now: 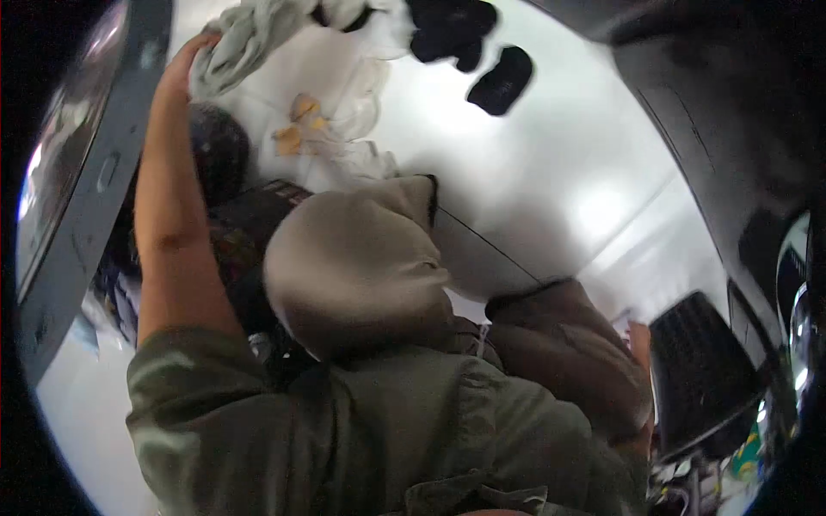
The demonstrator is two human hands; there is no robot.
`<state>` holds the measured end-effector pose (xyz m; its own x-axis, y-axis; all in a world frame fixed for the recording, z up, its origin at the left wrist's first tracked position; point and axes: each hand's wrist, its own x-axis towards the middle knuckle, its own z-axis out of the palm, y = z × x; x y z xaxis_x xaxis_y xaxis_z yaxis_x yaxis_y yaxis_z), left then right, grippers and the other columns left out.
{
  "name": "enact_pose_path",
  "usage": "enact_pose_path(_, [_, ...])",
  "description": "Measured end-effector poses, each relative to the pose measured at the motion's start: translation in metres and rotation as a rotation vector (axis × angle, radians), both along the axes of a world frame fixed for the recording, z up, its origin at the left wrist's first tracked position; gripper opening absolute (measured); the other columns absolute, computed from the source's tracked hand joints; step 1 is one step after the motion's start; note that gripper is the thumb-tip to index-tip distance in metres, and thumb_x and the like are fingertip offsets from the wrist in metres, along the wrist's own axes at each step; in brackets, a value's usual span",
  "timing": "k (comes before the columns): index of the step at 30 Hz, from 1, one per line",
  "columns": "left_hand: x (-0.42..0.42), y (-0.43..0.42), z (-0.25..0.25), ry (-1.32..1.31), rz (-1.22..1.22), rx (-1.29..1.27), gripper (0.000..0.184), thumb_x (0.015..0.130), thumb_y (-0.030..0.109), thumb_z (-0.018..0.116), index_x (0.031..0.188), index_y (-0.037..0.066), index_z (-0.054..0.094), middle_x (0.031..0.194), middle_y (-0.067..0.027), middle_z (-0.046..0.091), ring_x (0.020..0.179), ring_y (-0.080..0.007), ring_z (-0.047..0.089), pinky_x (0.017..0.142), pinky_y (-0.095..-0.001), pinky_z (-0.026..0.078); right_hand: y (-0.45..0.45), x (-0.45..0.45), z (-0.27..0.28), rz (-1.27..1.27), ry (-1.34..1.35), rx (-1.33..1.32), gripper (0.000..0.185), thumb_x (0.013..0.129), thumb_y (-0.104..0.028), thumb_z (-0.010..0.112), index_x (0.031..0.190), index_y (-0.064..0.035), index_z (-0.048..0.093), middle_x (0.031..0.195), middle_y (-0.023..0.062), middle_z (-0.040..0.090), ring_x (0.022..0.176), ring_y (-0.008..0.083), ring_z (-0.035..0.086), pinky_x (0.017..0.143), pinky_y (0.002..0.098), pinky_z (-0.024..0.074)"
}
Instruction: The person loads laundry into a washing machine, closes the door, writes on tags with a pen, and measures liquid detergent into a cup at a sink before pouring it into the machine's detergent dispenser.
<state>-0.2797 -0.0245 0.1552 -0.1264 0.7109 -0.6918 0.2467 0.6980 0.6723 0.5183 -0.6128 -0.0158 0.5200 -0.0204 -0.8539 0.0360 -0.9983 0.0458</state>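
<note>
My left arm is stretched up along the left side of the head view, and my left hand (203, 45) is closed on a light grey cloth (249, 47) above the white floor. At the right, beside my bent knee, part of my right hand (638, 337) shows near a black basket (699, 370); its fingers are too blurred and hidden to read. Pale cloths (366, 99) and small tan pieces (301, 129) lie on the floor below the grey cloth.
Black cloth items (452, 30) and a black slipper-like item (501, 81) lie at the top. A grey metal post (95, 185) stands at the left, near dark bundles (219, 150). Dark material (671, 103) hangs along the right.
</note>
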Motion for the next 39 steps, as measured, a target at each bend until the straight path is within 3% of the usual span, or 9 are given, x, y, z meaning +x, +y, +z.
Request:
enact_pose_path(1, [0.023,-0.013,0.006,0.548,-0.208,0.03,0.038,0.082,0.027,0.05,0.11,0.002,0.056,0.108,-0.0118,0.057,0.096,-0.0242,0.055,0.085,-0.0318,0.042,-0.018,0.01,-0.014,0.213,0.064,0.051,0.021,0.076,-0.026,0.058,0.086,-0.0077,0.054,0.066,0.007,0.053,0.051,0.0213,0.051,0.047,0.0369,0.0404])
enact_pose_path(5, [0.026,-0.034,-0.072,0.555,-0.791,0.013,0.05,0.081,0.023,0.055,0.122,-0.001,0.041,0.113,-0.0185,0.053,0.099,-0.023,0.054,0.084,-0.0328,0.042,-0.089,0.062,-0.073,1.672,0.02,-0.195,0.028,0.081,-0.025,0.048,0.098,-0.0074,0.061,0.084,0.013,0.061,0.077,0.0309,0.058,0.064,0.0448,0.0428])
enact_pose_path(6, [0.007,-0.034,-0.115,0.546,-0.896,-0.134,0.056,0.078,0.018,0.061,0.125,0.001,0.036,0.108,-0.0204,0.056,0.094,-0.024,0.056,0.077,-0.0327,0.046,-0.078,0.034,-0.048,1.527,-0.282,0.156,0.013,0.07,-0.019,0.06,0.068,-0.0072,0.056,0.064,0.0117,0.058,0.058,0.0297,0.054,0.052,0.0397,0.0435])
enact_pose_path(14, [0.033,-0.192,-0.216,0.451,-1.189,0.426,0.087,0.066,0.018,0.072,0.136,0.014,0.02,0.116,-0.0218,0.043,0.096,-0.0395,0.051,0.08,-0.0427,0.042,-0.062,-0.053,0.011,-0.089,-0.474,0.24,0.047,0.071,-0.036,0.054,0.09,0.006,0.056,0.079,0.0235,0.059,0.068,0.0353,0.056,0.071,0.0414,0.0446])
enact_pose_path(18, [0.081,-0.212,-0.19,1.176,-1.133,-0.071,0.071,0.072,0.012,0.06,0.133,0.02,0.024,0.121,-0.0214,0.038,0.096,-0.0418,0.052,0.076,-0.0439,0.044,-0.031,-0.087,-0.009,0.068,-0.46,0.23,0.033,0.075,-0.027,0.051,0.087,0.0034,0.051,0.074,0.0178,0.056,0.065,0.0275,0.055,0.063,0.0371,0.0443])
enact_pose_path(27, [0.103,-0.13,-0.156,0.441,-0.966,0.254,0.041,0.058,0.005,0.064,0.098,0.004,0.06,0.085,-0.0154,0.063,0.078,-0.0251,0.06,0.071,-0.0355,0.046,0.12,-0.097,0.006,-0.084,-0.025,0.555,0.008,0.081,-0.009,0.048,0.084,-0.0016,0.045,0.064,0.002,0.048,0.054,0.0094,0.047,0.048,0.0265,0.0408])
enact_pose_path(30, [0.159,-0.067,-0.073,0.154,-0.83,-0.003,0.046,0.056,0.001,0.063,0.102,0.004,0.06,0.083,-0.012,0.064,0.074,-0.0121,0.055,0.071,-0.0291,0.045,0.198,-0.085,0.04,0.406,0.122,0.845,0.01,0.082,-0.012,0.054,0.079,-0.0029,0.051,0.062,-0.0007,0.047,0.05,0.0069,0.042,0.048,0.0226,0.0367])
enact_pose_path(36, [0.217,-0.012,0.028,1.039,-1.264,0.93,0.041,0.06,0.008,0.068,0.101,0.006,0.061,0.093,-0.0102,0.063,0.086,-0.0227,0.06,0.076,-0.0319,0.046,0.359,-0.156,0.185,0.582,0.217,0.889,0.015,0.086,-0.016,0.055,0.087,-0.0021,0.06,0.068,-0.0019,0.053,0.063,0.0062,0.047,0.056,0.0236,0.0393])
enact_pose_path(39, [0.273,-0.012,0.152,0.51,-1.055,1.253,0.043,0.063,0.013,0.07,0.104,0.006,0.057,0.102,-0.014,0.06,0.094,-0.0305,0.057,0.08,-0.035,0.045,0.381,-0.198,0.242,0.658,0.152,1.329,0.019,0.086,-0.021,0.053,0.083,-0.0036,0.061,0.064,0.0043,0.057,0.056,0.0172,0.052,0.058,0.0274,0.042])
